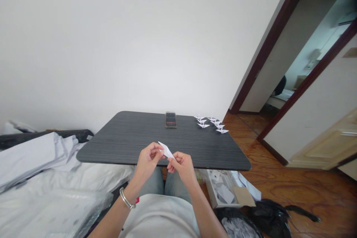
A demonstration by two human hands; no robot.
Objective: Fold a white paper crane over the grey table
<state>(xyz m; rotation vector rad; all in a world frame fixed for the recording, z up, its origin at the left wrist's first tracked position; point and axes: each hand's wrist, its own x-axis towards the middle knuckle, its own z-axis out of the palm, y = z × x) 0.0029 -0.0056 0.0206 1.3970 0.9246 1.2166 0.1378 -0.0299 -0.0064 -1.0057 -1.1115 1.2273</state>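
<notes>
A small piece of folded white paper [166, 151] is held up over the near edge of the dark table [122, 137]. My left hand [150, 158] pinches its left side between thumb and fingers. On the lower right end, the thumb and fingers of my right hand [180, 164] are closed on the same paper. Several finished white paper cranes [203, 125] stand in two rows at the table's far right. Between the rows and the middle lies a phone [171, 119] near the wall.
White sheets and bags [30, 156] are heaped at the left. Right of my legs, an open box [223, 189] holds papers and other items, with black bags [269, 215] beside it on the wooden floor [279, 178]. A white wall [139, 44] rises behind the table.
</notes>
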